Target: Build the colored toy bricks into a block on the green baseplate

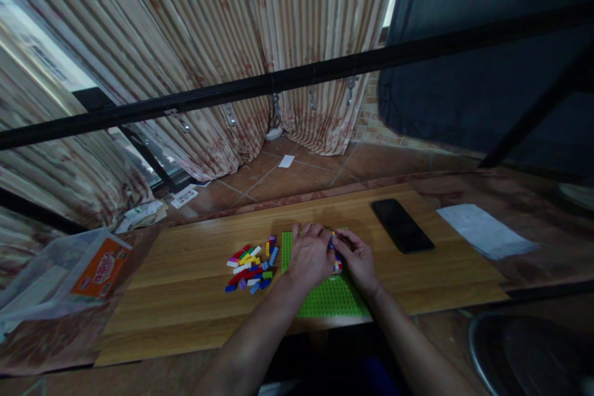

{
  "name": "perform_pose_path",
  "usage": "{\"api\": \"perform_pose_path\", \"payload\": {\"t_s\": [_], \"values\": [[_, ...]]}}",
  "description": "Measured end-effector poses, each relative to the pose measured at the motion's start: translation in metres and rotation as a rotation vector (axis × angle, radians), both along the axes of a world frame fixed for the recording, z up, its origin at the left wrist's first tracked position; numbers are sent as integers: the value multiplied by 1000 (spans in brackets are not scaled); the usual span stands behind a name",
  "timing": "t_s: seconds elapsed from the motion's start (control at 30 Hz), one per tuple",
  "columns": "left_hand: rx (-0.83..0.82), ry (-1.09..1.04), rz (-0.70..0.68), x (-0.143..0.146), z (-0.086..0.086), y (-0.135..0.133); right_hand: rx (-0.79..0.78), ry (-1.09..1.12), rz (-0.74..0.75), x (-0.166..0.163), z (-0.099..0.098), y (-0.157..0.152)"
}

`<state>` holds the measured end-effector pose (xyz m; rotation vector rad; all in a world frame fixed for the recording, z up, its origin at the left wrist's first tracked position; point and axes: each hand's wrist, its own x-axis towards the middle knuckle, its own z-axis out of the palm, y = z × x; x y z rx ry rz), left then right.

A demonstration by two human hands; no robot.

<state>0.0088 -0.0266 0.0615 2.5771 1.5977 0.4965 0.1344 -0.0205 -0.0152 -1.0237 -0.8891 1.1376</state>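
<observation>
A bright green studded baseplate lies on the wooden board in front of me. My left hand rests over its upper part with fingers curled down onto it. My right hand is beside it, fingers pinched round a small stack of coloured bricks that stands on the plate between the two hands. A loose pile of coloured bricks lies just left of the plate.
A black phone lies on the wooden board to the right. White paper sits further right. A clear plastic bag with an orange label is at the left. Black bars and curtains stand behind.
</observation>
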Motion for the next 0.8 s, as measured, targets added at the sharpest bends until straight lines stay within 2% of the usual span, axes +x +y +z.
{"api": "perform_pose_path", "payload": {"t_s": [0.37,0.6,0.8], "values": [[-52,-90,22,-6,-3,-3,-1,-33,-7,6,-7,2],[-30,-139,17,-8,-10,-4,14,-58,-18,6,-8,-1],[10,-220,6,-6,-19,-6,74,-227,-55,11,-10,-18]]}}
